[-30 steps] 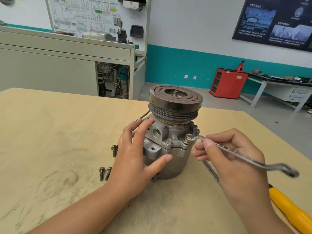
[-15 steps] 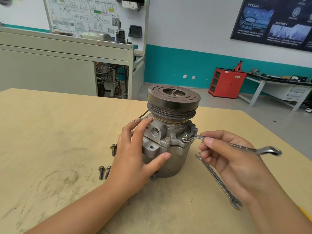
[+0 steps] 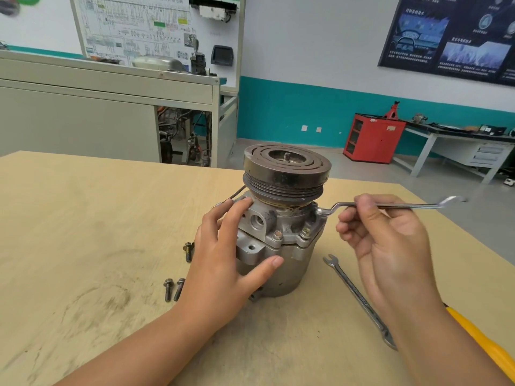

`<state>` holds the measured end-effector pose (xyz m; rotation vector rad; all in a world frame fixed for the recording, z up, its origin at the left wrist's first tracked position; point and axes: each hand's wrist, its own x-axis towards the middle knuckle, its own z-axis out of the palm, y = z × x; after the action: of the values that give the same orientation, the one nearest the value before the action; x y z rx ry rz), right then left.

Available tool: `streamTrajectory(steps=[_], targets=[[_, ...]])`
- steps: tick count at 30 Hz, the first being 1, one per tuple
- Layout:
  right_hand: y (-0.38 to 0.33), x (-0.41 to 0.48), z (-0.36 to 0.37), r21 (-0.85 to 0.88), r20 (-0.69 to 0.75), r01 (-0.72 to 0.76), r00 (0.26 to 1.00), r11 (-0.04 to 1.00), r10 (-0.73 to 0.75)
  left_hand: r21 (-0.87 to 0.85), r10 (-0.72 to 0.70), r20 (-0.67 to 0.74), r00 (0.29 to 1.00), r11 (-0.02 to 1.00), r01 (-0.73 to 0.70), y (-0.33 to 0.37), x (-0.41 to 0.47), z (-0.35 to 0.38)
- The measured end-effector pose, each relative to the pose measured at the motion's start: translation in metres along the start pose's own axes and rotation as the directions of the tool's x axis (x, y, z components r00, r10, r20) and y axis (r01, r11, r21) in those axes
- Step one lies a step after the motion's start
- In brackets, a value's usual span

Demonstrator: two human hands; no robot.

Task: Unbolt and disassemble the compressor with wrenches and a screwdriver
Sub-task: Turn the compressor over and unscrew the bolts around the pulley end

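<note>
Compressor (image 3: pixel 281 246) stands upright near the middle of the wooden table (image 3: pixel 83 218) in the head view, its dark grooved pulley (image 3: pixel 287 174) on top and its grey metal body resting on the tabletop. The left hand (image 3: pixel 223 263) clasps the body from the left side: the fingers (image 3: pixel 239 207) curve round the upper housing just under the pulley, and the thumb lies across the front of the lower casing, its tip touching the metal. Two bolt heads (image 3: pixel 277 234) show on the front flange, between the thumb and the fingertips of that hand.

The right hand (image 3: pixel 390 246) is to the right of the compressor and apart from it. Its thumb and curled fingers pinch the shank of a thin ring wrench (image 3: pixel 404 205), which lies nearly level. The wrench's near end reaches the right edge of the flange, just below the pulley; whether it sits on a bolt there cannot be told. Its far end sticks out past the hand to the right.

A second wrench (image 3: pixel 359 299) lies flat on the table between the compressor and the right forearm. Three loose bolts (image 3: pixel 168 289) lie on the table to the left of the left hand. A yellow screwdriver handle (image 3: pixel 485 346) shows at the lower right, partly hidden by the right forearm
</note>
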<state>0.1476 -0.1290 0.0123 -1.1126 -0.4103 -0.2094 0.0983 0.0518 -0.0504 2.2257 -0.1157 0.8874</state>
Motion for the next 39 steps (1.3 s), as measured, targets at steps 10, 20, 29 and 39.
streamTrajectory(steps=[10, 20, 29, 39], targets=[[0.027, -0.034, -0.003, -0.554, 0.261, 0.542, 0.834, 0.632, -0.486, -0.014, -0.005, -0.007, 1.0, 1.0, 0.004, 0.001, 0.0, 0.0], [0.038, -0.044, 0.003, -0.612, 0.319, 0.583, 0.8, 0.534, -0.508, -0.017, -0.02, -0.009, 1.0, 1.0, 0.02, 0.002, 0.0, 0.0], [0.034, -0.032, 0.002, -0.105, 0.034, 0.127, 0.992, 0.986, -0.124, -0.013, -0.022, -0.011, 1.0, 1.0, 0.022, 0.001, 0.0, 0.0], [0.026, -0.009, 0.007, 0.298, 0.036, -0.145, 0.989, 0.944, 0.141, -0.018, -0.019, -0.008, 1.0, 1.0, 0.019, 0.002, 0.0, 0.0]])
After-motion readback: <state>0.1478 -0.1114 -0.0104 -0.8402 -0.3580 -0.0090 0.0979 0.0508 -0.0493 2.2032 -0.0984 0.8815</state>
